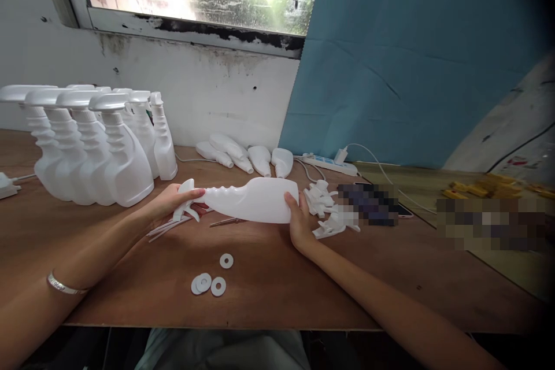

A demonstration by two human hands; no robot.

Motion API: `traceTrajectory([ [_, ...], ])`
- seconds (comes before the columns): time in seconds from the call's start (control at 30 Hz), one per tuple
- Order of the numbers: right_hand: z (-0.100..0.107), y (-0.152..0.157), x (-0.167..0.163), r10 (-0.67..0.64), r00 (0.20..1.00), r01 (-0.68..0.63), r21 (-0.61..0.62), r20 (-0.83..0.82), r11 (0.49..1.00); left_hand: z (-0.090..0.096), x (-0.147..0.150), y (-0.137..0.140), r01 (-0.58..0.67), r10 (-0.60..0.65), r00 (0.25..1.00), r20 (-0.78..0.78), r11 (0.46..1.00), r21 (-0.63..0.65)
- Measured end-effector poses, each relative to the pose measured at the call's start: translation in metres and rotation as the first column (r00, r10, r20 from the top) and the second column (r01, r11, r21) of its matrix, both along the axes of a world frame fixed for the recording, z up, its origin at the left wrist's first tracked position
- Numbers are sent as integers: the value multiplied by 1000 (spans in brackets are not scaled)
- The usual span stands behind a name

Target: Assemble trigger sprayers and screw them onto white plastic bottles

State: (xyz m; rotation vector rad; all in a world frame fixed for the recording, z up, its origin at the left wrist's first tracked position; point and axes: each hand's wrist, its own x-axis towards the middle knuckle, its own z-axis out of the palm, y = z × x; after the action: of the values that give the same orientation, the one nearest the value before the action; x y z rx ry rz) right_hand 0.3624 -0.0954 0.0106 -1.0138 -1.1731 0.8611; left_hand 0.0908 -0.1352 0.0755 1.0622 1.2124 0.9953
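One smooth white plastic bottle [269, 201] with a rippled neck is being held sideways above the wooden surface [269, 289], its broad base being gripped by the right hand [302, 225] while a trigger head [186, 184] at its neck is being pinched by the left hand [172, 199]. Four flat white rings [198, 285], two overlapping, are being displayed nearer the front edge. Exact counts of the upright bottles [130, 167] and heaped loose heads [321, 199] are being obscured by overlap, and a dark object [368, 202] is being masked by pixelation.
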Motion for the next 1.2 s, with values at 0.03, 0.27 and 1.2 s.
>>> traceTrajectory([
  [0.03,0,0,0,-8,1000,8,7,15,1000,0,0,0,0,0,1000,5,1000,5],
  [0.27,2,-2,2,0,999,-1,41,48,999,-6,0,5,-75,79,996,-38,991,111],
  [1.2,-13,-33,-7,-419,711,-89,663,565,743,94,93,14,-407,595,781,190,255,877],
])
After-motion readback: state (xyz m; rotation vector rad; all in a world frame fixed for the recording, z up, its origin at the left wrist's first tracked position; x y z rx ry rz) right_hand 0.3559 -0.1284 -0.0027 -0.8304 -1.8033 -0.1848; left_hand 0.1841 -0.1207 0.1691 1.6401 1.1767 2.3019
